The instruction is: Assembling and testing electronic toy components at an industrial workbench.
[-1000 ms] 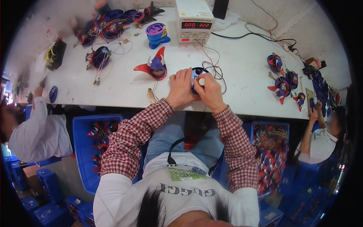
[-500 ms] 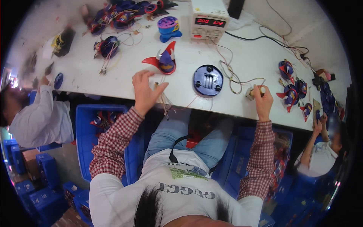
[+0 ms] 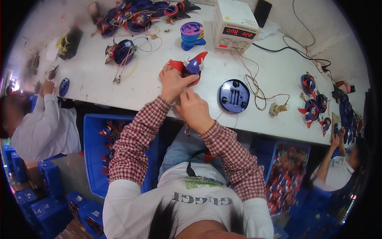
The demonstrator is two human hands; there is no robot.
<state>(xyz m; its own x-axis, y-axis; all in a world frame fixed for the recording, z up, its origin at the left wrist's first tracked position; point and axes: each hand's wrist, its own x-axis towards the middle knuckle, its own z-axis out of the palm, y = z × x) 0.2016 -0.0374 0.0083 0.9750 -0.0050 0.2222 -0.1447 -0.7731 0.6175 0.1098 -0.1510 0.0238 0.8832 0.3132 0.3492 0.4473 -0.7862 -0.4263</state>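
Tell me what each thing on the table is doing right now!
Left hand: gripping the red and purple toy part.
Right hand: pinching thin wires just below the toy.
Round blue base: lying flat, untouched.
Power supply box: switched on, red digits lit.
Purple and blue cup toy: standing upright.

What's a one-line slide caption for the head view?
Left hand grips a red-and-blue toy shell on the white table; right hand close beside it, round blue base nearby.

One white table bears one power supply, one round blue base and one purple-blue cup.
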